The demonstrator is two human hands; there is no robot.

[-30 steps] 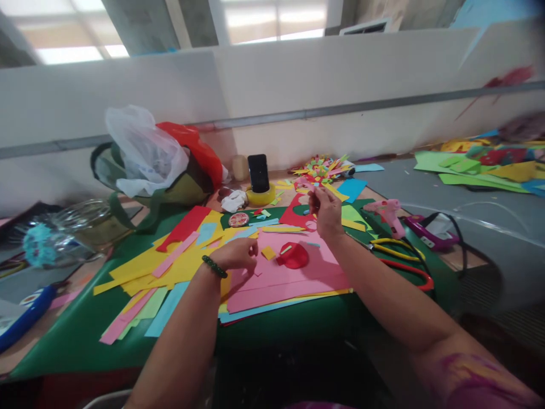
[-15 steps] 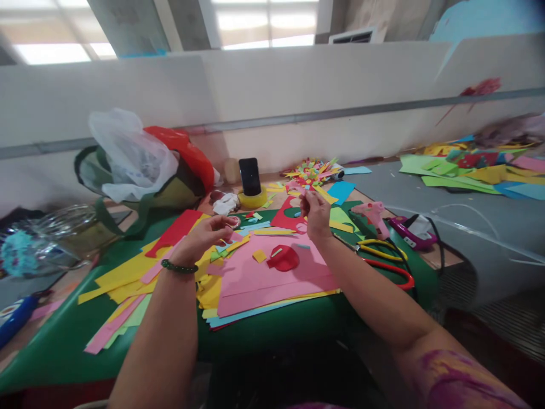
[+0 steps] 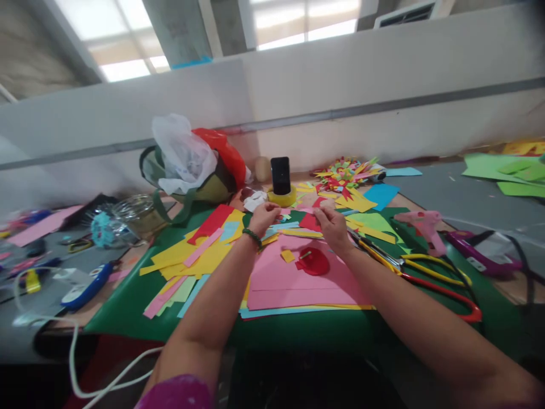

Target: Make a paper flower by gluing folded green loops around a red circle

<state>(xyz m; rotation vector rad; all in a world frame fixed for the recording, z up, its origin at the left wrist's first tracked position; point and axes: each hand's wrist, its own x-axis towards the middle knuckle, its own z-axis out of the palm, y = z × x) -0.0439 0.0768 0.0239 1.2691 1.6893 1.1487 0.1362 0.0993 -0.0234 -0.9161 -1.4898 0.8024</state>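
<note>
Above the far part of the pink sheets (image 3: 272,281), my left hand (image 3: 264,220) pinches a small pink paper piece (image 3: 285,211). Opposite it, my right hand (image 3: 334,228) has thumb and fingers closed on another pink paper strip (image 3: 306,210). A narrow gap seems to part the two pieces, though they are too small to see well. On the pink sheets lie a round red paper piece (image 3: 317,262) with a tab and a yellow square (image 3: 288,256). Yellow, blue and green scraps lie under and around both hands.
Long-handled scissors (image 3: 400,262) and a pink glue gun (image 3: 426,224) lie at the right. A phone (image 3: 280,175) stands by a yellow tape roll (image 3: 283,197). A bag (image 3: 213,182) stands back left; a blue-handled tool (image 3: 91,287) lies left. Colourful paper flowers (image 3: 349,173) are behind.
The view has swung left. My right hand has come down from its raised place, and my left hand has moved forward and inward, so the hands are now closer together.
</note>
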